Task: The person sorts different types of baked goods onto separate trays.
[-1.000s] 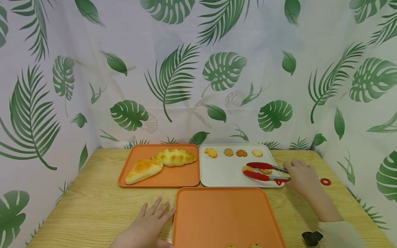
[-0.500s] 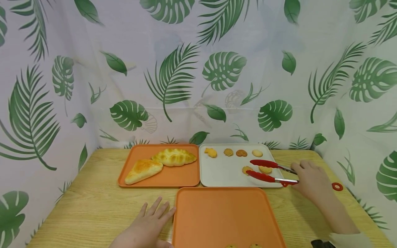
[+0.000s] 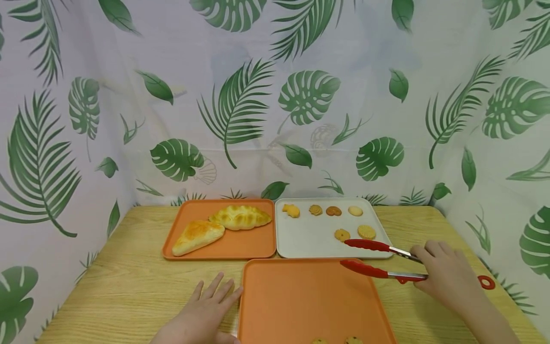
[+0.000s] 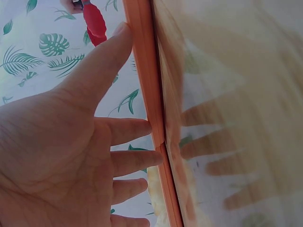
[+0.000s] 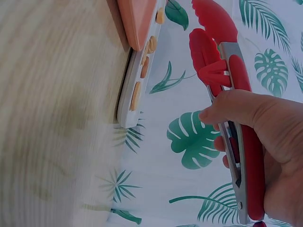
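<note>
My right hand [image 3: 447, 274] grips red-tipped metal tongs [image 5: 251, 175] by their arms. The tongs' red tips stand apart, with nothing between them, over the back right of the near orange tray [image 3: 301, 296] and the front of the white tray [image 3: 309, 239]. Close by on the white tray lie a small flower-shaped cookie [image 3: 342, 234] and a round cookie [image 3: 366, 232]. My left hand [image 3: 202, 310] has its fingers spread, fingertips at the near tray's left edge; in the left wrist view its palm [image 4: 52, 156] faces the camera.
A back-left orange tray [image 3: 169, 248] holds a triangular bread [image 3: 198, 236] and a braided loaf [image 3: 240, 218]. Along the white tray's back row are a fish-shaped cookie [image 3: 292, 210] and several others. Two cookies show at the near tray's bottom. Leaf-printed cloth [image 3: 258, 95] walls the table.
The tongs were around the flower-shaped cookie; they have spread wider and drawn back toward me and rightward with my right hand, leaving both front cookies on the white tray. My left hand stays put.
</note>
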Motion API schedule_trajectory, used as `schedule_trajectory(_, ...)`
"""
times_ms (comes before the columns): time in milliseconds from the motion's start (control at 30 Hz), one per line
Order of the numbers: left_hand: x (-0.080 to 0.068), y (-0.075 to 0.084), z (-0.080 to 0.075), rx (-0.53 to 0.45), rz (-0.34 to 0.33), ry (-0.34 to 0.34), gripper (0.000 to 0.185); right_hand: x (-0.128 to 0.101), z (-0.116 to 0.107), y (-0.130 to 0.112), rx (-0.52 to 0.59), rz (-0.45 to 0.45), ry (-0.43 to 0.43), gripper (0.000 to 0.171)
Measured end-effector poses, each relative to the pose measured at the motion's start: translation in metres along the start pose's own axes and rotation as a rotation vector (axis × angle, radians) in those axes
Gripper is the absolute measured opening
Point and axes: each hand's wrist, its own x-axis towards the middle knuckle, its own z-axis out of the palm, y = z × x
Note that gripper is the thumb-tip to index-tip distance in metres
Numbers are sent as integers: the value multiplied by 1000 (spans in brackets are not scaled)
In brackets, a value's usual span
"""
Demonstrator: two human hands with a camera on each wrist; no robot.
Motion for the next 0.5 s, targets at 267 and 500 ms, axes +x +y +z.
schedule_trajectory(267, 0, 1, -1, -17, -7, -4, 99, -21, -7, -11, -7, -48, 11, 62)
schedule_trajectory(500, -1, 1, 0, -25, 6, 9, 101, -39, -13, -20, -2, -43, -124, 62)
